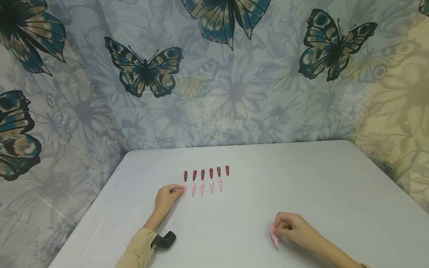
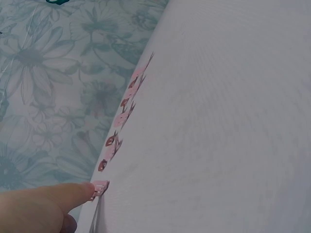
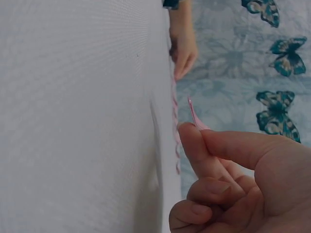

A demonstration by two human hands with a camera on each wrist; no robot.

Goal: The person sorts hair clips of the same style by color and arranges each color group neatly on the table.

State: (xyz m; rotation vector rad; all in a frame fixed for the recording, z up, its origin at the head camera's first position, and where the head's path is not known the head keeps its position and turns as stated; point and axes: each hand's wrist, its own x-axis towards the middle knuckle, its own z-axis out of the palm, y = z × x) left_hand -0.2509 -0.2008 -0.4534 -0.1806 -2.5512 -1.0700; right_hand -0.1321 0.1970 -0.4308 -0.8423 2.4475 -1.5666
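Observation:
My left hand is at the left end of two rows of snap hair clips, its thumb and index fingertip pinching the leftmost pink hair clip. In the left wrist view, the index finger reaches that pink clip at the table's edge line. Off to the right and nearer the front, my right hand pinches another pink hair clip between thumb and index finger. The right wrist view shows this clip edge-on above the fingertips, with the other fingers curled in.
Behind the pink row runs a row of dark red hair clips, reaching further right. All lie on the white table. A black wrist device sits on the left sleeve. A butterfly-patterned curtain hangs past the table's far edge.

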